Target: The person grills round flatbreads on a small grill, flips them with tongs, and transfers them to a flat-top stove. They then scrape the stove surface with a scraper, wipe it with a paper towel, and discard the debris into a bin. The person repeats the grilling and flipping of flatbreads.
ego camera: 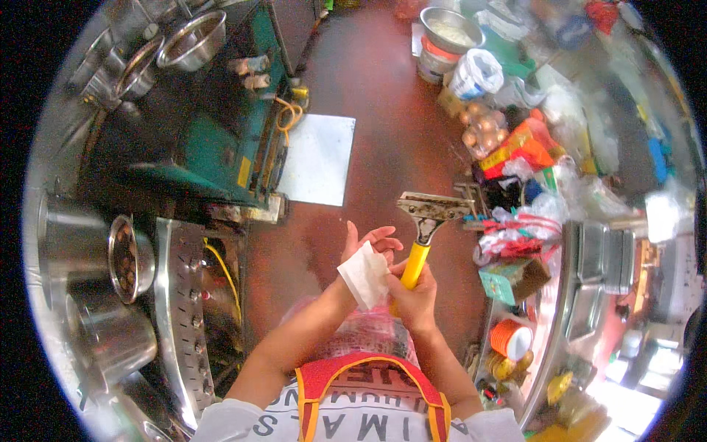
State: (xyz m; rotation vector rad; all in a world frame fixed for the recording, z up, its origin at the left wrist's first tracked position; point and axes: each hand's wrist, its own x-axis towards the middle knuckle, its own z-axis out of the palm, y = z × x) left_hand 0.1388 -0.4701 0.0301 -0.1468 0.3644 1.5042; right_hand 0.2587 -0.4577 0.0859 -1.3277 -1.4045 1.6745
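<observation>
My right hand (pixel 417 298) grips the yellow handle of a wide-bladed scraper (pixel 415 268), whose dark-stained metal head points away from me. A white paper tissue (pixel 365 274) lies across the wrist and palm area of my left hand (pixel 381 240). The left fingers are spread and reach past the tissue. Both hands meet at the tissue's right edge, where the right fingertips are hidden; which of them pinches it I cannot tell. Below the hands are my red apron (pixel 381 362) with orange trim and a white shirt bearing writing.
A green metal stove (pixel 212 146) and a steel burner counter (pixel 179 309) with pots stand on the left. A white board (pixel 320 160) lies by the stove. On the right are bagged eggs (pixel 483 130), plastic bags, a steel bowl (pixel 452 30), a cardboard box (pixel 516 279) and orange stacked tubs (pixel 509 338).
</observation>
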